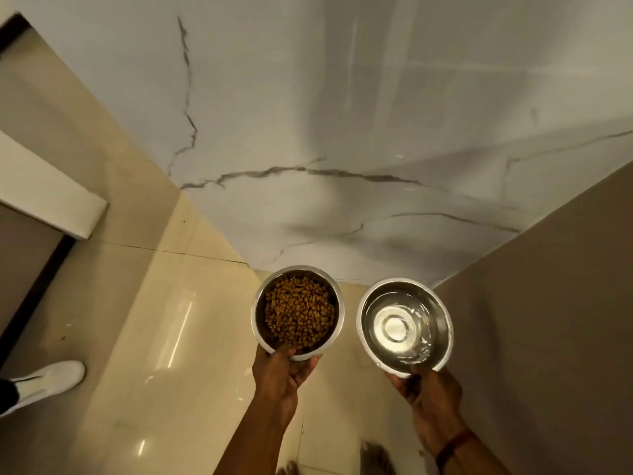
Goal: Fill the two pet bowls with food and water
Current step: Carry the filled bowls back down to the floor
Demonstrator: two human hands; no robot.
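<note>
1 wide-angle camera, worn on the person's head, looks forward and steeply down. It sits close above the left hand point(279, 375) and right hand point(430, 395), which enter from the lower edge and hold the round steel bowl of brown kibble point(298, 311) and the round steel bowl of clear water point(404, 325) low in the middle of the frame. Beyond them the view takes in the glossy cream tiled floor point(154, 320) and, across the upper half, the white grey-veined marble wall point(342, 114). A white shoe point(48, 378) shows at the left edge.
</note>
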